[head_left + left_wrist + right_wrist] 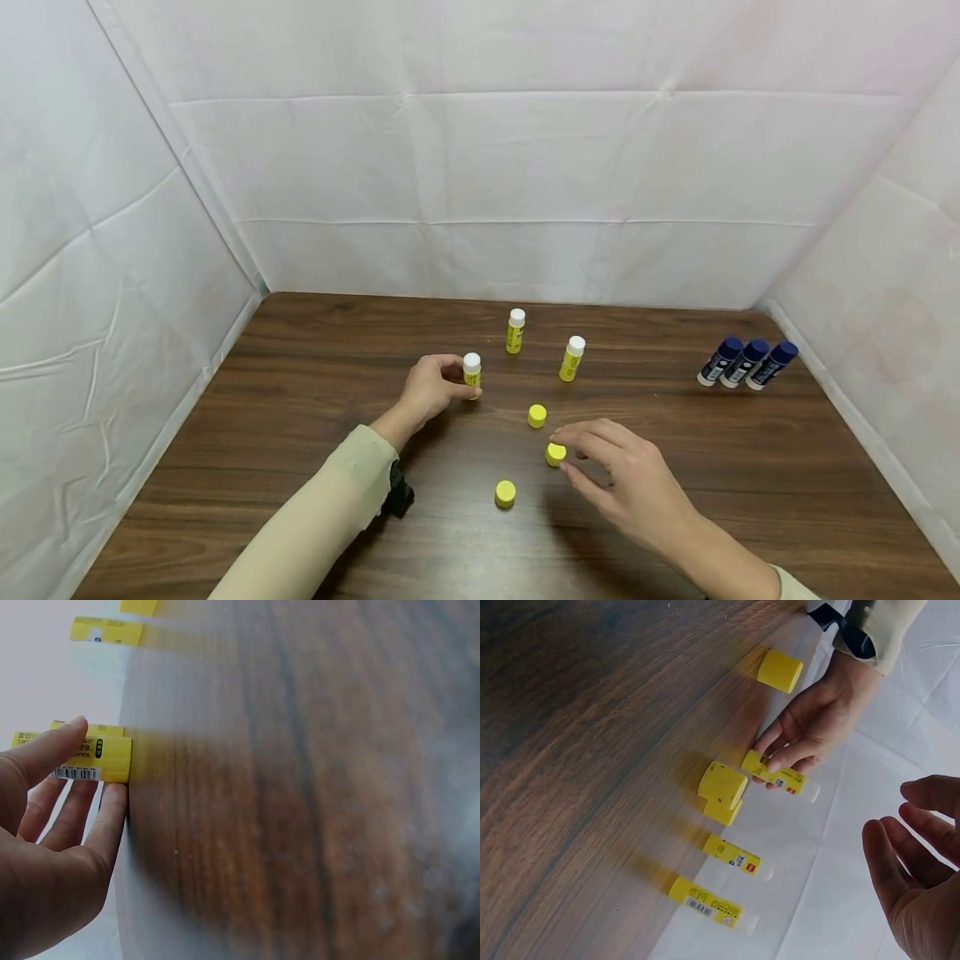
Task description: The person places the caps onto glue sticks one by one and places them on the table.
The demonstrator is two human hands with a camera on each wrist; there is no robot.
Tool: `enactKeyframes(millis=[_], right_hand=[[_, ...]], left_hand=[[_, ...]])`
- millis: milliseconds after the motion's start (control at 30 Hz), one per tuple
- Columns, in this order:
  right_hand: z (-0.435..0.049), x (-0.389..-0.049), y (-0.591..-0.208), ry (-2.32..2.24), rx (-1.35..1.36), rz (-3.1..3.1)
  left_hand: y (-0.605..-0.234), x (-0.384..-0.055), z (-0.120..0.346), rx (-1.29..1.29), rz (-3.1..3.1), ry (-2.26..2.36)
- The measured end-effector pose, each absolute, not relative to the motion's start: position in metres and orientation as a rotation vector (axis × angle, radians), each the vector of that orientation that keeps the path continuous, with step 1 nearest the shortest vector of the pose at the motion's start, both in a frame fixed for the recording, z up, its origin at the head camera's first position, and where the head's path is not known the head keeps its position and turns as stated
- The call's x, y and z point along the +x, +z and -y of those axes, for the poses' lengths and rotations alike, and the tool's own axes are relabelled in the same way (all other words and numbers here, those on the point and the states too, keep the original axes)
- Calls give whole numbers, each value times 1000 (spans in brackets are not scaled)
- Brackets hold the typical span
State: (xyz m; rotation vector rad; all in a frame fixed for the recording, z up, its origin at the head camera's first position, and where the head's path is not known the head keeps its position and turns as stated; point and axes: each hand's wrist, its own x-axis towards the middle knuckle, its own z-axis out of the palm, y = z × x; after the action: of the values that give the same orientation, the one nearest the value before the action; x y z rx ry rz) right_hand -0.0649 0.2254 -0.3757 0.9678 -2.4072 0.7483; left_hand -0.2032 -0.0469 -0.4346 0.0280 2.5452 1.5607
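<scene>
The left hand (431, 387) has its grip pinched, thumb against fingers, on an upright yellow cylindrical stick with a white cap (472, 379), left of centre on the brown wood-grain surface (315, 367). A broad stretch of surface lies between this hand and the left edge, where a white creased cloth wall (97, 275) rises.

The right hand (630, 479) hovers with its grip spread, thumb and fingers apart, at a short yellow round cap (555, 454); the right wrist view shows its fingertips away from the caps. A second yellow cap (537, 416) sits just beyond, and a third (506, 494) nearer the person, with room around it.

Two more white-capped yellow sticks stand behind the caps: one farther back (515, 335), short of the far edge, the other (572, 361) forward and to the right, a gap between them. Three dark-blue cylindrical tubes with white bases (747, 365) stand side by side near the right edge, well apart from the right hand, with open surface between.
</scene>
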Motion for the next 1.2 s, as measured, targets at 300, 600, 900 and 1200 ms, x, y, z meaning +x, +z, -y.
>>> enactKeyframes(millis=[300,600,900,1200], right_hand=[[-227,-67,-378,720,926,2427],[-228,-79,-387,757,898,2463],[-226,-95,-396,848,804,2630],[-218,-106,-406,811,694,2860]], left_hand=[[-428,-196,47,82,-2566,1569],[-402,-172,45,177,-2619,1611],[-380,-135,55,315,-2753,1584],[-366,-102,65,507,-2878,1593]])
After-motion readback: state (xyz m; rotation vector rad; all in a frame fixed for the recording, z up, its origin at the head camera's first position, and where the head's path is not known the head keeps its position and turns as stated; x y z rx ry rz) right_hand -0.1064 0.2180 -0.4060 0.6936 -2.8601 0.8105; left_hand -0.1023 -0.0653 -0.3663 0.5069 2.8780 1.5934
